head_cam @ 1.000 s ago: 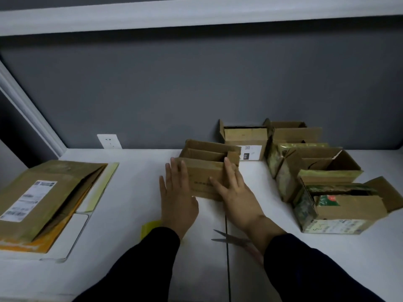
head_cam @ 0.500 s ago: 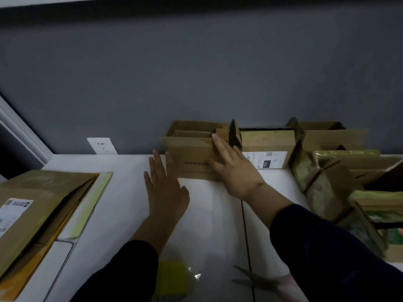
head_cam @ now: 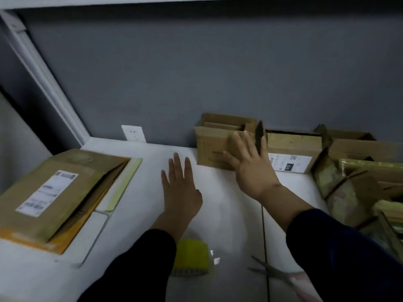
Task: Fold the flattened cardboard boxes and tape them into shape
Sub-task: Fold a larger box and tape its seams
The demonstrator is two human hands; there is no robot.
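Note:
A small folded cardboard box stands against the grey wall, its top flaps open. My right hand presses flat against its front face with straight fingers. My left hand lies flat on the white table, a little left of the box and apart from it. A stack of flattened cardboard boxes lies at the left. A roll of yellow tape sits by my left sleeve, and scissors lie near my right sleeve.
Several folded boxes fill the right side: one with a white label beside the small box, others stacked toward the front right. A white wall socket sits at the table's back edge. A white frame slants along the left.
The small box has been pushed back to the wall, next to the labelled box. My left hand has come off it and now lies on the table; my right hand stays on it.

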